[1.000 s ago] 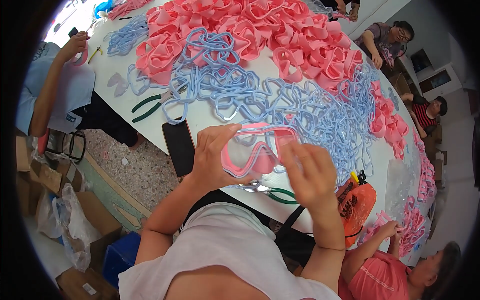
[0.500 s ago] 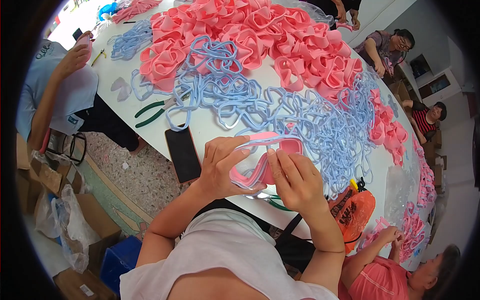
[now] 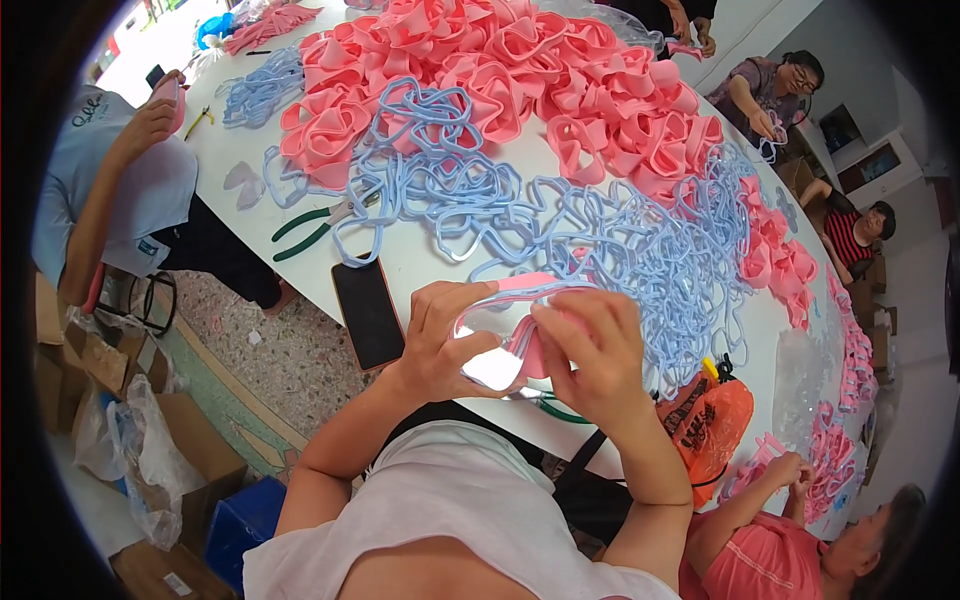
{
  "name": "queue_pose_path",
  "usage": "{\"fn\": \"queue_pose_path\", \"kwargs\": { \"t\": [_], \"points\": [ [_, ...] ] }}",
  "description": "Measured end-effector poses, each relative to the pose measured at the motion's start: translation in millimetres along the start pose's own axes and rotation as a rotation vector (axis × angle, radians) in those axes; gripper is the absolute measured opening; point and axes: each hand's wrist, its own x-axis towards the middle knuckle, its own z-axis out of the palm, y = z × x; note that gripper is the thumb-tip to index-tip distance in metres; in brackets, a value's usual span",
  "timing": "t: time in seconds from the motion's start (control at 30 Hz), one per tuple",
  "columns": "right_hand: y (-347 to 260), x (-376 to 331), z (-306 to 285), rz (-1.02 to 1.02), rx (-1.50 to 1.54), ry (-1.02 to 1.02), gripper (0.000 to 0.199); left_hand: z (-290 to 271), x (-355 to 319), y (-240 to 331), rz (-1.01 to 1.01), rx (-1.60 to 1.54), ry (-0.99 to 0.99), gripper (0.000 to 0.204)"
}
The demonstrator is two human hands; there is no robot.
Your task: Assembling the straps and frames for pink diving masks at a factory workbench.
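Note:
My left hand (image 3: 440, 340) grips the left side of a diving mask, its thumb near the lens and its fingers over the upper edge. The mask has a soft pink skirt (image 3: 524, 282), a light blue rim and a clear lens (image 3: 492, 370) that shines with glare. On the opposite side, the fingers of my right hand (image 3: 596, 350) pinch the rim near the nose part; the exact fingertip contact is partly hidden. Beyond my hands lie many tangled light blue rim frames (image 3: 640, 270). Farther back is a big heap of pink skirts (image 3: 490, 85).
Left of my hands lie a black phone (image 3: 367, 312) and green-handled pliers (image 3: 302, 238). Another green-handled tool (image 3: 560, 410) is partly under my hands. An orange bag (image 3: 718, 425) sits at the right edge. Co-workers surround the white table (image 3: 270, 185); cardboard boxes (image 3: 190, 435) stand lower left.
The mask has tilted, so its lens now catches bright light. My right fingers have shifted slightly left along the rim. A co-worker at the far right now holds up a light blue piece.

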Motion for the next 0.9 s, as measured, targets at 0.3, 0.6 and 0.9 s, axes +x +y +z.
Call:
{"fn": "queue_pose_path", "kwargs": {
  "t": [0.3,0.6,0.9],
  "points": [
    [31,14,-14,0.325,0.439,-0.339,0.039,-6,-2,-7,0.129,-0.067,-0.13,0.054],
    [45,19,-10,0.682,0.787,-0.527,0.032,-13,7,-25,0.083,0.01,-0.161,0.063],
    [53,10,16,0.895,0.973,-0.113,0.029,33,-2,1,-1.134,-1.812,0.189,0.066]
  ]
}}
